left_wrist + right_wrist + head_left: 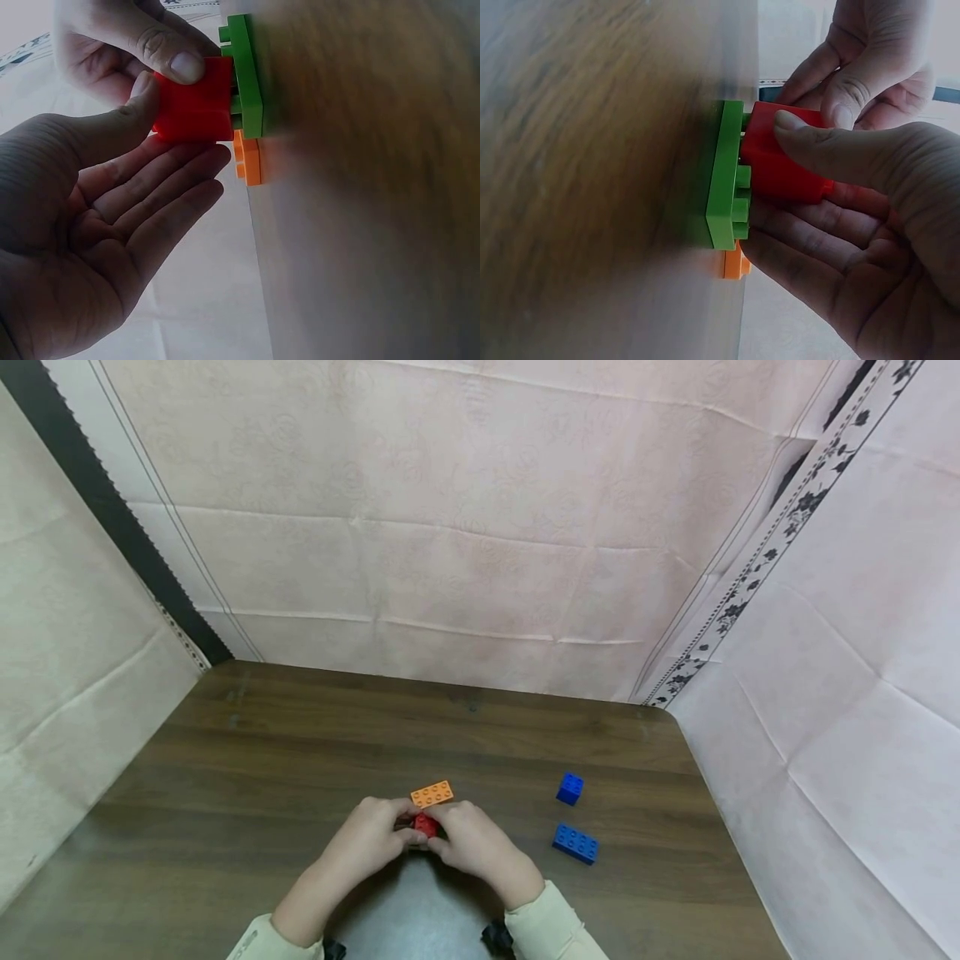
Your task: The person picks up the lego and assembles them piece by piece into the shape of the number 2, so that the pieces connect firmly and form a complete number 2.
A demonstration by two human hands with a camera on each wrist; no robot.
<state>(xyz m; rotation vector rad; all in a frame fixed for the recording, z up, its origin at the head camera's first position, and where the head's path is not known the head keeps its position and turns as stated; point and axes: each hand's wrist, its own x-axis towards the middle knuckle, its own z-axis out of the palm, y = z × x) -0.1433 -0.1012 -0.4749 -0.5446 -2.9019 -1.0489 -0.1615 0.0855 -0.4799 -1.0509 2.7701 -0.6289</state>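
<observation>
Both hands hold a red toy brick (pixel 425 824) between them, low over the wooden table. My left hand (pixel 371 837) pinches it from the left, thumb on its near face and fingers behind. From the other side my right hand (pixel 478 842) pinches the same brick with its thumb and fingers. Directly under the red brick lies a flat green studded brick (pixel 247 82) on the table; in the wrist views some green studs show in a narrow gap between the two. The green brick is mostly hidden by the hands in the head view.
Just beyond the hands lies a flat orange studded brick (pixel 432 794). To the right are a small blue brick (pixel 570 788) and a longer blue brick (pixel 575 843). Pale cloth (pixel 465 527) hangs behind the wooden table (pixel 300 735) and along both sides.
</observation>
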